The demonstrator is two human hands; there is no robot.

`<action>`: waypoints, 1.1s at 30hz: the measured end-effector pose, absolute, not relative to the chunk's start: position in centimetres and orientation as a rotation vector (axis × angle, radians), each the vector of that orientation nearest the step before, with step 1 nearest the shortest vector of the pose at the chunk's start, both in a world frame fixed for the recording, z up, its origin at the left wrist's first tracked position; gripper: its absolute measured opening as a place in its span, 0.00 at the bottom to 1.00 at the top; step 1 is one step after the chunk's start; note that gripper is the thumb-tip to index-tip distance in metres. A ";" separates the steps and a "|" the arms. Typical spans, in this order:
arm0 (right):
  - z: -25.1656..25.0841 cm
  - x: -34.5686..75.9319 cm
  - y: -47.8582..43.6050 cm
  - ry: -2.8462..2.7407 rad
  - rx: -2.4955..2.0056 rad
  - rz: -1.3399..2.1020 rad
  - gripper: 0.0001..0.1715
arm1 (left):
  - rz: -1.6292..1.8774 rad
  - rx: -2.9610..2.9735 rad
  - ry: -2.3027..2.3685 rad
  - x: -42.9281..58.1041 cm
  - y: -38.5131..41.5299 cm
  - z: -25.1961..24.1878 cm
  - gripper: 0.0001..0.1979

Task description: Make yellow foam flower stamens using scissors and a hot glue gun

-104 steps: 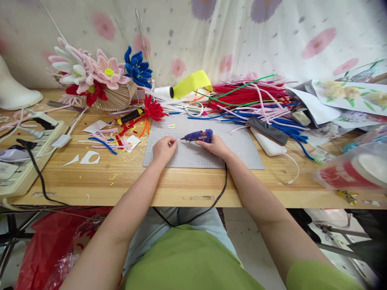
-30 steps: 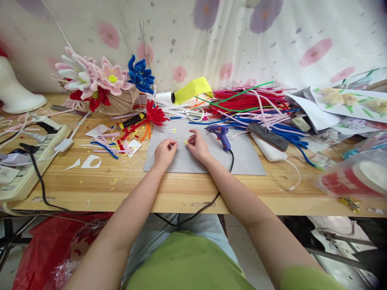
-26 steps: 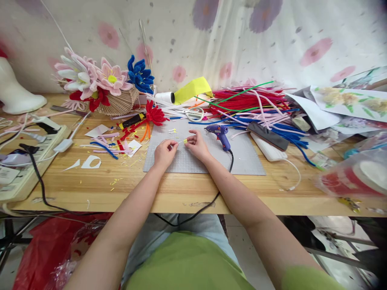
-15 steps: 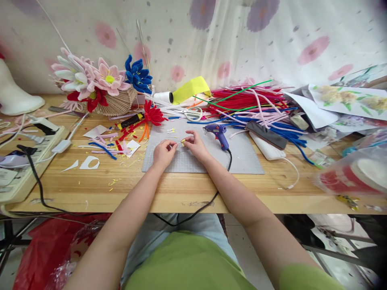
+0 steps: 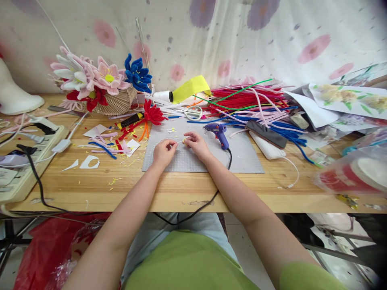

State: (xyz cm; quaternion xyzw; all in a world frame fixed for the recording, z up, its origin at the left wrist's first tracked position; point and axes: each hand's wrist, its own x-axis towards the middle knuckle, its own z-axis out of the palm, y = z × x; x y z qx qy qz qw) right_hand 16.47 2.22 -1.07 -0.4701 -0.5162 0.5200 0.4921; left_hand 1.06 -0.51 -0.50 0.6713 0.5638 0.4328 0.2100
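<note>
- In the head view, your left hand pinches a thin pale strand between thumb and fingertip.
- Your right hand has its thumb and forefinger closed on a small yellow piece at the strand's other end; you hold the hands apart, with a narrow gap between them.
- Both pieces are above the grey cutting mat; whether they touch each other is too small to tell.
- To the right of your right hand, the purple glue gun lies on the mat, nozzle pointing left.
- Beyond your hands, small yellow-tipped bits lie on the mat, near a red flower.
</note>
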 end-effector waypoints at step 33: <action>-1.0 15.0 1.8 -1.103 -1.200 1.308 0.12 | 1.174 1.764 1.595 1.1 -0.4 -0.6 0.07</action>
